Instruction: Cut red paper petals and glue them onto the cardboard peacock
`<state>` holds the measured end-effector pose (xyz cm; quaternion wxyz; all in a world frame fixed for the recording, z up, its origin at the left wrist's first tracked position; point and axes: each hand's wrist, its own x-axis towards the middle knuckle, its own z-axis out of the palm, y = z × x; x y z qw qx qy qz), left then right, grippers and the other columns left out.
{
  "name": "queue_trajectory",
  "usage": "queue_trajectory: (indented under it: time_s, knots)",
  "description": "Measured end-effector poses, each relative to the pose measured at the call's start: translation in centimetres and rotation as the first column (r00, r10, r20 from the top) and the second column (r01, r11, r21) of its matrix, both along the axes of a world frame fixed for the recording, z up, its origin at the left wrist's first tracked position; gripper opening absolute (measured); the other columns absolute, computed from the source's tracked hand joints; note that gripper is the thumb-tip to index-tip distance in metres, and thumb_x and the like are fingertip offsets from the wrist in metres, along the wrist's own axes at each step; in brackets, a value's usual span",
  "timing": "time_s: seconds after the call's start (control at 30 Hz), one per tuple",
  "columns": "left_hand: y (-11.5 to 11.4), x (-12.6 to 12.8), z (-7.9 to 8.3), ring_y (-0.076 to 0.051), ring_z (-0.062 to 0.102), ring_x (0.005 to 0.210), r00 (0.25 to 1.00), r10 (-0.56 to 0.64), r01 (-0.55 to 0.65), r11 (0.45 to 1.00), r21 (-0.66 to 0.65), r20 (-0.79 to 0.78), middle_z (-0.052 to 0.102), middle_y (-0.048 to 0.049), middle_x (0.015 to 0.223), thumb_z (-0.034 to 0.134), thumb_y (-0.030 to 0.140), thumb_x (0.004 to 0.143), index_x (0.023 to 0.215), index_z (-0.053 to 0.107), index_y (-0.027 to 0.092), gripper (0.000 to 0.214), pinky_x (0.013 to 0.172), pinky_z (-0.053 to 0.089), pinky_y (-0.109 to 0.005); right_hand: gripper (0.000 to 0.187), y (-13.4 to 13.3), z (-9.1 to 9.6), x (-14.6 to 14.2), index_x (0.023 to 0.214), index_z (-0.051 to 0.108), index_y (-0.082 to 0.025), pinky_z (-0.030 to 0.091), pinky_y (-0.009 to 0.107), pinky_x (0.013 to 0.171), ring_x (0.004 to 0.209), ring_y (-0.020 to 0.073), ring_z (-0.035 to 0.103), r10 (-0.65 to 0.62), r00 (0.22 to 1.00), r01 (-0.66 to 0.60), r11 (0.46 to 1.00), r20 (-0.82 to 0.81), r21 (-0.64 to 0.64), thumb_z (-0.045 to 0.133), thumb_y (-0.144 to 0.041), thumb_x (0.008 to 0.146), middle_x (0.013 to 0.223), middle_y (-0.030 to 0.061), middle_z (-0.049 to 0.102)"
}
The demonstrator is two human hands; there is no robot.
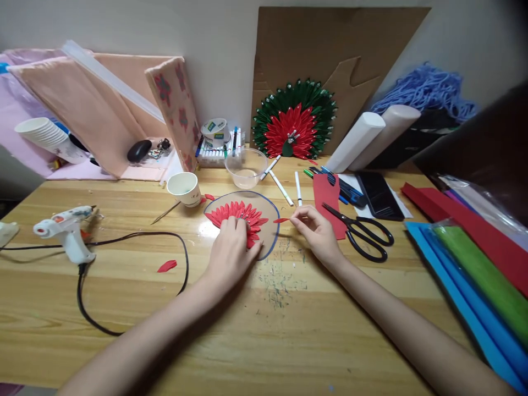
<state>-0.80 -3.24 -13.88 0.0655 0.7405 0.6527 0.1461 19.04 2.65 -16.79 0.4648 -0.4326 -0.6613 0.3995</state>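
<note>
My left hand (231, 245) rests on a fan of red crepe-paper petals (225, 213), its fingers bent down and its thumb spread to the right. Beneath lies a rounded piece of cardboard (270, 231) edged with a blue line. My fingertips hide part of the fan's middle. Just right of the cardboard, my right hand (315, 231) pinches one narrow red petal (281, 220) between thumb and fingers. The petal points left, toward the fan. Black-handled scissors (367, 234) lie beside my right hand, partly on a red paper sheet (325, 192).
A white glue gun (70, 231) stands at left, its black cord looping over the table. A paper cup (183, 188), clear plastic bowl (246, 168) and markers (281, 187) are behind the cardboard. A loose petal (167, 266), phone (379, 192) and green-red petal fan (295, 118) also show.
</note>
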Motion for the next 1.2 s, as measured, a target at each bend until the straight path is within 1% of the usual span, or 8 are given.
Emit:
queue_trajectory:
  time_s: [0.1,0.2,0.4,0.53,0.67,0.83,1.03,1.2]
  knots:
    - [0.8,1.2,-0.4,-0.025,0.05,0.086,0.995,0.013,-0.01,0.999,0.03,-0.097,0.055,-0.0117,0.09,0.056,0.033,0.081,0.089,0.054,0.012,0.022,0.074,0.046,-0.036,0.007,0.0,-0.3,0.0,0.08,0.057,-0.022,0.041,0.029,0.071,0.08,0.0155,0.052,-0.022,0.999,0.022,1.0,-0.027,-0.005,0.057,-0.028,0.084,0.084,0.0014,0.052]
    - [1.3,1.8,-0.5,-0.026,0.051,0.086,0.986,0.054,-0.043,0.996,0.074,-0.156,0.056,-0.0123,0.091,0.053,0.03,0.082,0.092,0.055,0.011,0.021,0.075,0.045,-0.036,0.007,-0.1,-0.5,0.0,0.08,0.057,-0.022,0.041,0.029,0.071,0.08,0.0156,0.052,-0.033,0.998,0.033,0.999,-0.044,-0.006,0.057,-0.028,0.083,0.084,0.0014,0.052]
    - [1.9,2.3,-0.5,-0.026,0.053,0.082,0.97,0.08,-0.059,0.994,0.097,-0.231,0.058,-0.0124,0.088,0.048,0.028,0.085,0.088,0.058,0.011,0.019,0.071,0.044,-0.036,0.006,-0.5,-0.6,-0.2,0.08,0.057,-0.021,0.04,0.029,0.069,0.079,0.0153,0.051,-0.015,0.999,0.015,1.0,-0.033,-0.005,0.057,-0.026,0.084,0.084,0.0014,0.052]
    - [1.8,2.0,-0.9,-0.025,0.053,0.082,0.971,0.078,-0.05,0.991,0.128,-0.224,0.059,-0.011,0.088,0.044,0.027,0.088,0.084,0.058,0.014,0.02,0.069,0.043,-0.034,0.006,-1.1,-0.3,-0.8,0.08,0.057,-0.021,0.04,0.029,0.067,0.079,0.0151,0.051,-0.029,1.0,0.029,0.999,-0.01,-0.024,0.057,-0.025,0.084,0.084,0.0016,0.051]
    - [1.6,1.6,-1.2,-0.023,0.052,0.082,0.987,0.069,-0.048,0.989,0.141,-0.144,0.059,-0.0091,0.087,0.043,0.026,0.089,0.083,0.057,0.016,0.019,0.07,0.043,-0.033,0.005,-1.6,0.0,-1.5,0.08,0.058,-0.021,0.039,0.028,0.064,0.074,0.0139,0.05,-0.058,0.998,0.059,0.998,0.032,-0.035,0.058,-0.023,0.084,0.084,0.0013,0.051]
    - [1.7,1.1,-1.0,-0.021,0.053,0.082,0.996,0.081,-0.084,0.991,0.106,0.034,0.059,-0.0072,0.086,0.047,0.026,0.087,0.081,0.055,0.017,0.013,0.074,0.043,-0.032,0.003,-1.9,0.0,-2.4,0.081,0.06,-0.021,0.04,0.027,0.065,0.07,0.0127,0.048,-0.073,0.994,0.076,0.997,0.081,-0.034,0.059,-0.023,0.083,0.084,0.0008,0.051]
    - [1.9,0.5,-1.0,-0.019,0.054,0.08,0.97,0.085,-0.109,0.989,0.096,0.229,0.058,-0.0053,0.083,0.051,0.023,0.084,0.079,0.054,0.018,0.009,0.073,0.044,-0.031,0.003,-1.8,-0.2,-3.1,0.082,0.063,-0.022,0.042,0.031,0.074,0.084,0.0172,0.05,-0.093,0.979,0.096,0.995,0.181,-0.004,0.062,-0.025,0.081,0.088,0.0027,0.052]
    - [1.9,0.2,-1.1,-0.017,0.055,0.078,0.932,0.097,-0.125,0.99,0.058,0.349,0.058,-0.0044,0.082,0.051,0.023,0.084,0.077,0.055,0.018,0.01,0.072,0.046,-0.03,0.003,-1.5,-0.3,-3.5,0.082,0.064,-0.022,0.041,0.035,0.082,0.092,0.0197,0.05,-0.097,0.971,0.099,0.995,0.217,0.001,0.062,-0.025,0.081,0.091,0.0038,0.052]
